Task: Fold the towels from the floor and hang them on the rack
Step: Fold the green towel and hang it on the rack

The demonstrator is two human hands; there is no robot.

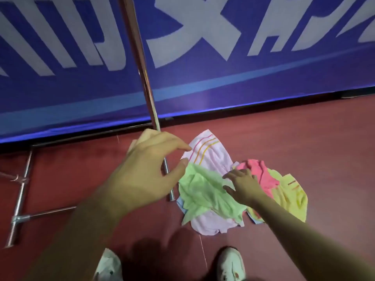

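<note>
A person's white shoes [231,264] are standing at the near edge of a red floor [304,138] as both bare hands are reaching down to a crumpled heap of towels lying just ahead of the feet. The right hand [242,186] is resting on the heap with fingers spread and only loosely bent, its fingertips touching the green towel [205,193] that is lying uppermost; whether it is pinching any cloth cannot be told. The left hand [148,169] is hovering wide, thumb and forefinger parted, just beside the green towel's far-left edge and holding nothing. Beneath the right palm a pale pink towel [213,157] with orange stripes is spreading under the green one, while beyond the right knuckles a bright pink towel [257,171] and a yellow towel [292,195] are bunching together. The cloth is looking light, limp and thin, likely to sag and drag its neighbours if lifted by the middle; taking the green towel by an edge or two corners is probably the cleanest start. Past the left fingertips, the metal rack [146,82] is rising from its floor bars, standing near the heap against a blue banner [263,78].
</note>
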